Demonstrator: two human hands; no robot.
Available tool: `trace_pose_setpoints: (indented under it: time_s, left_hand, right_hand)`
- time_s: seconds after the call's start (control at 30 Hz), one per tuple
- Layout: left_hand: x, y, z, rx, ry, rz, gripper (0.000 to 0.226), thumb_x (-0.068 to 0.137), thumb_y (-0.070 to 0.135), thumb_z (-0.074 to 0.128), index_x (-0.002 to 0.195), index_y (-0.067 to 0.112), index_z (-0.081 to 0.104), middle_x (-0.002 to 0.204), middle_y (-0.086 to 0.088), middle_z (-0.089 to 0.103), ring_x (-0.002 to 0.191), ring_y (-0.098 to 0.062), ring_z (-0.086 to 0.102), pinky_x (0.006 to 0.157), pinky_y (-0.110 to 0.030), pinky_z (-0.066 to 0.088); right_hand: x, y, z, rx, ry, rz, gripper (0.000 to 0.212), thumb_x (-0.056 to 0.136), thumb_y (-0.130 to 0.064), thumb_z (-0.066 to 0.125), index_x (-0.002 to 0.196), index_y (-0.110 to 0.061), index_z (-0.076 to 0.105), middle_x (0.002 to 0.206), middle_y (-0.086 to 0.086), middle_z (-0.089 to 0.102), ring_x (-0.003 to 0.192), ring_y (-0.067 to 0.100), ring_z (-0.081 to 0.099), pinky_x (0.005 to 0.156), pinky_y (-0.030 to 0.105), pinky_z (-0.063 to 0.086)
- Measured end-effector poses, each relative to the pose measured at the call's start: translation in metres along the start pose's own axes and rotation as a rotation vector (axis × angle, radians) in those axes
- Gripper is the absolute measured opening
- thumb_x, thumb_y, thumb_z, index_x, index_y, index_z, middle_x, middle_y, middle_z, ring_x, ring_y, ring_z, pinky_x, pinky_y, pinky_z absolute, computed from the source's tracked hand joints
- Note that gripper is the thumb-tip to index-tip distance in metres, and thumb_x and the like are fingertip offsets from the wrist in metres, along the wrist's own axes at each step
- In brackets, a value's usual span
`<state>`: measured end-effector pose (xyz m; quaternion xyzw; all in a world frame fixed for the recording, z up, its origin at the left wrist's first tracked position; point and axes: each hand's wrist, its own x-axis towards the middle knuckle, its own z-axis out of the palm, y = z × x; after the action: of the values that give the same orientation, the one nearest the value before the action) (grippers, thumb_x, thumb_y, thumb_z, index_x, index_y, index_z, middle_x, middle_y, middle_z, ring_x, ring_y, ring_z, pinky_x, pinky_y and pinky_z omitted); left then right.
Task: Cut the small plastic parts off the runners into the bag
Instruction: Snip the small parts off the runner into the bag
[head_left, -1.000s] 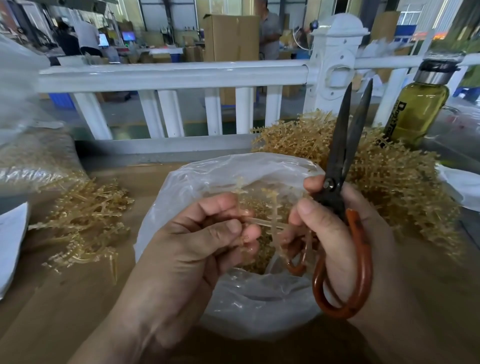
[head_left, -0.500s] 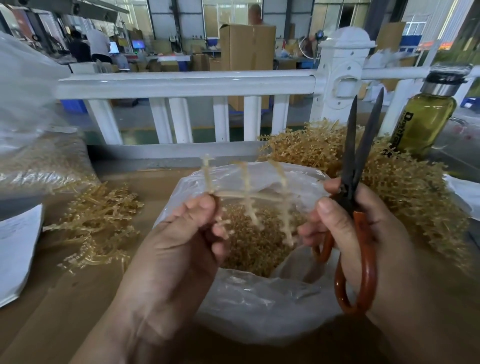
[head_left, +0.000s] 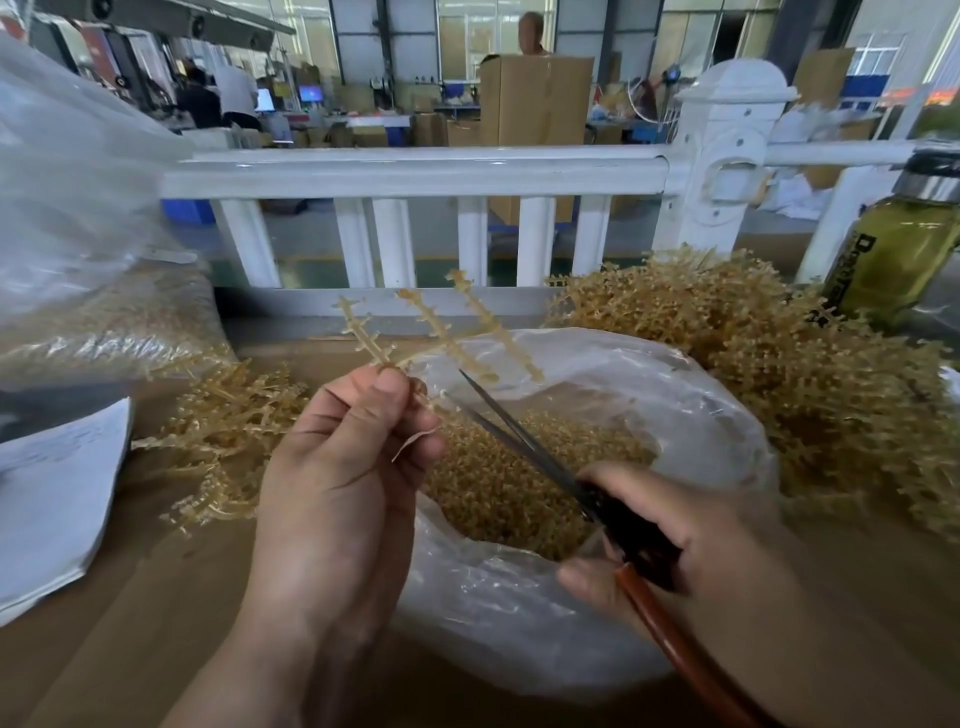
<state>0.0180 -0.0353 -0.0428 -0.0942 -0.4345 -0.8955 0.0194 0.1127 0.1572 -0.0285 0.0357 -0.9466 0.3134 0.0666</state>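
While I watched through the head camera, my left grip (head_left: 343, 467) pinched the lower end of a runner (head_left: 441, 332) between thumb and curled fingers. It held the runner tilted up over the far rim of the bag (head_left: 571, 623). Three toothed amber branches of the runner fanned out above the fingertips. My right grip (head_left: 691, 551) was wrapped round the brown handles of the scissors (head_left: 524, 441). Their blades were slightly parted and pointed up and left, with the tips just beside the left fingertips at the base of the runner. The clear bag lay open on the tabletop (head_left: 130, 623) between my arms, with a heap of small parts (head_left: 509, 488) inside it. A big pile of runners (head_left: 779, 364) sat to the right of the bag, touching it, and a thinner scatter (head_left: 228, 431) lay to the left. A bottle of yellow-green liquid (head_left: 898, 254) stood at the far right, beside a white railing (head_left: 415, 171). White paper (head_left: 52, 493) lay at the left edge.
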Motion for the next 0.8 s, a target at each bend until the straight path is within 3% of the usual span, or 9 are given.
trace_pose_setpoints:
  time_s: [0.13, 0.3, 0.8]
  left_hand:
    - [-0.0020, 0.0013, 0.0024, 0.016, 0.000, 0.015, 0.012, 0.083, 0.019, 0.066, 0.072, 0.023, 0.070, 0.076, 0.003, 0.063, 0.066, -0.008, 0.059, 0.061, -0.020, 0.053]
    - [-0.0034, 0.0009, 0.0010, 0.029, -0.014, 0.008, 0.012, 0.084, 0.020, 0.067, 0.073, 0.024, 0.071, 0.076, 0.002, 0.064, 0.065, -0.008, 0.060, 0.061, -0.020, 0.053]
    - [-0.0070, -0.0068, 0.0049, 0.008, -0.115, -0.075, 0.014, 0.084, 0.015, 0.065, 0.074, 0.022, 0.072, 0.075, 0.001, 0.062, 0.064, -0.009, 0.060, 0.058, -0.021, 0.053]
  right_hand:
    - [-0.0009, -0.0057, -0.0013, -0.022, -0.014, 0.043, 0.061, 0.062, -0.083, 0.055, 0.116, -0.065, 0.036, 0.103, -0.029, 0.061, 0.089, -0.013, 0.060, 0.077, 0.016, 0.052]
    - [-0.0018, -0.0061, -0.0001, -0.070, -0.030, 0.030, 0.069, 0.057, -0.089, 0.040, 0.119, -0.061, 0.032, 0.104, -0.026, 0.062, 0.090, -0.010, 0.060, 0.079, 0.021, 0.053]
    - [-0.0024, -0.0071, 0.0017, -0.084, -0.013, -0.042, 0.057, 0.068, -0.080, 0.046, 0.114, -0.048, 0.052, 0.098, -0.030, 0.057, 0.083, -0.008, 0.059, 0.070, 0.012, 0.046]
